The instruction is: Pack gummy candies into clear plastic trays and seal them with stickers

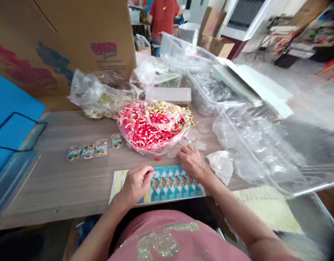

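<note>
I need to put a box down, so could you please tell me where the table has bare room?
The wooden table is bare left of the sticker sheet, in front of the four small filled cups. Right of the candy bag, clear plastic trays crowd the surface.

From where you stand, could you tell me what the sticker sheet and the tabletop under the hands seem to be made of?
Sticker sheet: probably glossy printed paper on a backing; flat, thin, with repeated colourful labels. Tabletop: looks like matte wood-grain laminate, grey-brown with streaks, though real wood cannot be ruled out.
</note>
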The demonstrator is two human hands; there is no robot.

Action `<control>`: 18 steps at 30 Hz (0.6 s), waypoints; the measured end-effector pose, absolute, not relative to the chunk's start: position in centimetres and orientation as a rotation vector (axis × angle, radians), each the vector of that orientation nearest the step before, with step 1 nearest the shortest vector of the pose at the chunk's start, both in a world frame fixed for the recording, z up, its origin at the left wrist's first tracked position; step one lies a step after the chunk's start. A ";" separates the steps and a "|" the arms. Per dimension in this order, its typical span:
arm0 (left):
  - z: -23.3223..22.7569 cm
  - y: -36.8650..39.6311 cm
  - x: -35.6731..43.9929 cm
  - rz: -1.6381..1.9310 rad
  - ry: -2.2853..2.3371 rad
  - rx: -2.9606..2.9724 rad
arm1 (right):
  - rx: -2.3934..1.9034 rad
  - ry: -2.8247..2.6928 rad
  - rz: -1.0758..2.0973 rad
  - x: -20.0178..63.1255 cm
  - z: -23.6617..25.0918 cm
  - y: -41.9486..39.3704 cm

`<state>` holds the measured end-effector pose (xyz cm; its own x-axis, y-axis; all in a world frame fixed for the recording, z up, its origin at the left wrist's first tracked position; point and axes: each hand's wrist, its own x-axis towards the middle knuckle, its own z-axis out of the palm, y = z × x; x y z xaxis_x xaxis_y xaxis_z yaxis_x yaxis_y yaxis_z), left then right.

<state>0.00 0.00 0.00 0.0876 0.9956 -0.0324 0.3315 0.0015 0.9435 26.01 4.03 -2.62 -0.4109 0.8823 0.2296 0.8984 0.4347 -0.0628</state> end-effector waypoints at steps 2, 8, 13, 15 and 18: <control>0.4 -0.4 1.0 0.821 1.237 1.130 | -1.336 -2.435 -0.006 24.5 -1.3 1.9; 0.5 -0.8 2.8 0.635 0.850 0.530 | -0.756 -2.329 0.173 21.6 -0.6 -1.2; 0.2 0.2 2.4 0.969 1.009 0.562 | -1.015 -2.080 0.371 24.0 -1.7 2.7; 0.1 0.6 2.2 1.021 1.025 0.577 | -1.178 -2.015 0.348 24.7 -1.5 5.4; 0.1 1.0 2.3 1.024 0.969 0.566 | -1.456 -2.150 0.185 24.3 -0.6 9.2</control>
